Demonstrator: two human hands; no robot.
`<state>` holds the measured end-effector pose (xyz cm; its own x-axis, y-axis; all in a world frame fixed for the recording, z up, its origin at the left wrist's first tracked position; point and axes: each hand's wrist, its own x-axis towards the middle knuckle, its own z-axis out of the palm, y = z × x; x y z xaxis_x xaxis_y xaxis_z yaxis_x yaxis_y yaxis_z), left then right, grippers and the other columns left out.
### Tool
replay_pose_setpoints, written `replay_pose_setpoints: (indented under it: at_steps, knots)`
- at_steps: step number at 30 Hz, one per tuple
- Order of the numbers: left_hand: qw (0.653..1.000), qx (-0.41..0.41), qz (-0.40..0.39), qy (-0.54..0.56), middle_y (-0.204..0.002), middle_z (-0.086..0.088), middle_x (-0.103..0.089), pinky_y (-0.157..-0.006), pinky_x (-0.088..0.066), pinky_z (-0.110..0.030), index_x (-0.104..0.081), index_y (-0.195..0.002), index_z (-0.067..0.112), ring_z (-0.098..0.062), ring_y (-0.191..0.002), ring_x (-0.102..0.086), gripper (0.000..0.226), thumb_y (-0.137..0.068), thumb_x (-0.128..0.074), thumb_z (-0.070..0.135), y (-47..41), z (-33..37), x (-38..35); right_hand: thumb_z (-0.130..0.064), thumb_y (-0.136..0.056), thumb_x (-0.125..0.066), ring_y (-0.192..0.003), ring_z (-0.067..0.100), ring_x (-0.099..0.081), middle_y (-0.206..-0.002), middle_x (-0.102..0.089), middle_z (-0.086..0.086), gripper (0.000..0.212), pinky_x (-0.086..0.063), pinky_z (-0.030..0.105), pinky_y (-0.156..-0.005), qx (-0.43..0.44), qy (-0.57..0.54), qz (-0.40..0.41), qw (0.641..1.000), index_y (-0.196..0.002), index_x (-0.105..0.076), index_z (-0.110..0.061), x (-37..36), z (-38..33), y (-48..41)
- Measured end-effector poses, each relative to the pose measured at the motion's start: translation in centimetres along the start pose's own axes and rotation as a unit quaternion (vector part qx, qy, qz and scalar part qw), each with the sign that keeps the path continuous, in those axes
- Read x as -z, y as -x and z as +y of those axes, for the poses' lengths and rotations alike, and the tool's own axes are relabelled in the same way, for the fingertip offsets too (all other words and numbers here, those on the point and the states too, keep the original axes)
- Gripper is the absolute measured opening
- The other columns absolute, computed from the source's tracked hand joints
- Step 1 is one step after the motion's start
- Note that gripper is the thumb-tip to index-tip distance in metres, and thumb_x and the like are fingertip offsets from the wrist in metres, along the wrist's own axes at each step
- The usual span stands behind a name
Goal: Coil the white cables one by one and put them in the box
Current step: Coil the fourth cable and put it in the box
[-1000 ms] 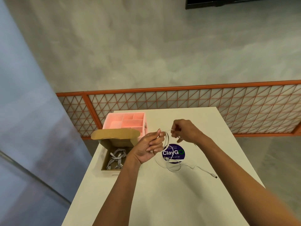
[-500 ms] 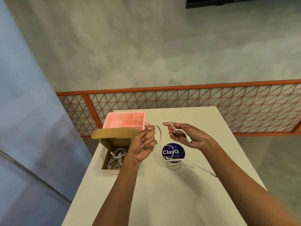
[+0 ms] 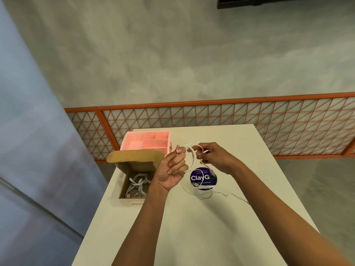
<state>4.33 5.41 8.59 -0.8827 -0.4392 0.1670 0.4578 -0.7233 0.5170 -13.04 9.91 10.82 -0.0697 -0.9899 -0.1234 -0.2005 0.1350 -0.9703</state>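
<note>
I see both hands up in the middle of the frame, close together over the desk (image 3: 192, 237). My left hand (image 3: 171, 169) has its fingers curled round a loop of the white cable (image 3: 194, 158). My right hand (image 3: 216, 158) pinches the same cable just to the right of the loop. The rest of the cable hangs down from the hands and lies in loose curls on the desk, on and beside a round purple sticker (image 3: 202, 177). One thin end runs off toward the right and goes under my right arm.

The brown box (image 3: 124, 186) sits at the left edge of the desk, just left of my left hand, with its lid flap standing up. A pile of white cables (image 3: 137, 184) lies inside it. A pink tray (image 3: 146, 141) with little sections stands just behind the box.
</note>
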Motion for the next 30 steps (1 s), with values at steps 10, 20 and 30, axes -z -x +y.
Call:
replay_pose_setpoints:
  at_steps: [10, 20, 30]
  knots:
    - [0.998, 0.034, 0.013, -0.052, -0.055, 0.005, -0.036, -0.068, -0.045, -0.022, -0.054, -0.086, 0.007, -0.008, -0.051, -0.036, 0.027, -0.102, -0.034, 0.017, 0.9, -0.3, 0.7, -0.012, -0.101, -0.035, -0.047, 0.005, -0.039, -0.076, -0.058, 0.001, 0.025, -0.036, 0.014, -0.040, -0.158, -0.334, -0.130, 0.920, -0.100, -0.059, -0.004, 0.0, -0.4, 0.7]
    - [0.965, 0.009, 0.180, -0.189, -0.052, 0.003, -0.040, -0.075, -0.051, -0.026, -0.055, -0.066, 0.013, -0.011, -0.053, -0.045, 0.039, -0.098, -0.035, 0.023, 0.4, 0.9, 0.6, -0.053, -0.095, -0.038, -0.048, 0.005, -0.027, -0.067, -0.041, -0.004, 0.044, -0.025, 0.014, -0.039, -0.158, -0.259, -0.122, 0.945, -0.075, -0.050, -0.015, -0.1, -1.4, 0.5]
    - [0.940, 0.025, 0.210, -0.266, -0.046, 0.002, -0.037, -0.065, -0.049, -0.023, -0.050, -0.072, 0.008, -0.012, -0.052, -0.047, 0.035, -0.098, -0.037, 0.025, 0.3, 1.0, 0.0, -0.041, -0.090, -0.058, -0.050, 0.008, -0.022, -0.059, -0.045, -0.007, 0.035, -0.018, 0.020, -0.046, -0.131, -0.123, -0.018, 0.984, -0.063, -0.053, -0.020, -0.6, -1.7, 0.0]
